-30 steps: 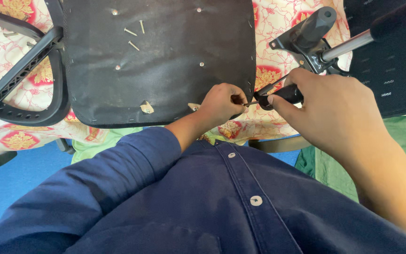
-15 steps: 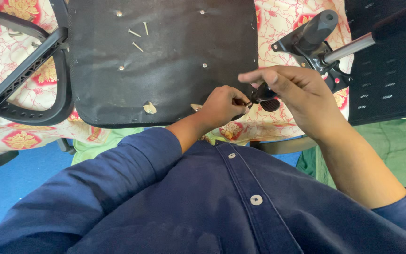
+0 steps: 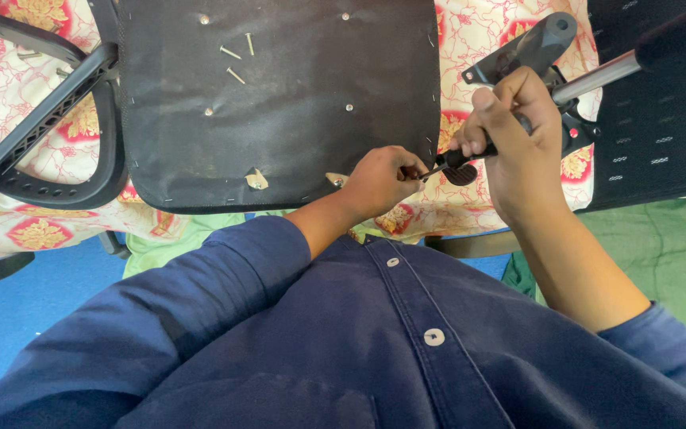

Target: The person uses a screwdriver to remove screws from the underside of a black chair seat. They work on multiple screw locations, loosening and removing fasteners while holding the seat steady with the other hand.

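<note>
Head view looks straight down on an upturned office-chair seat [image 3: 279,103] — its black fabric underside fills the upper middle of the frame, resting on a red-and-cream floral cloth [image 3: 486,40]. At the upper left lies a black armrest frame [image 3: 49,127], apart from the seat's mounting points; at the upper right a black seat mechanism with a lever handle [image 3: 533,44] and a silver gas cylinder [image 3: 597,78] lie beside a black mesh backrest [image 3: 660,119]. None of these looks joined to the seat, so by my reading the chair is well apart, with most of the work on its parts yet undone.

Bare screw holes dot the underside, and three loose screws [image 3: 236,57] lie on it near the upper left of the panel — a sign that fasteners are out rather than in.

At the seat's lower right edge the left hand [image 3: 379,181] is curled shut, its fingertips pinching something small at the rim; what it is cannot be made out. The right hand [image 3: 514,139] is wrapped closed round the black handle of a screwdriver [image 3: 454,160], whose tip points left to where the left hand's fingers meet the seat edge. That one spot looks like the step in hand.
</note>
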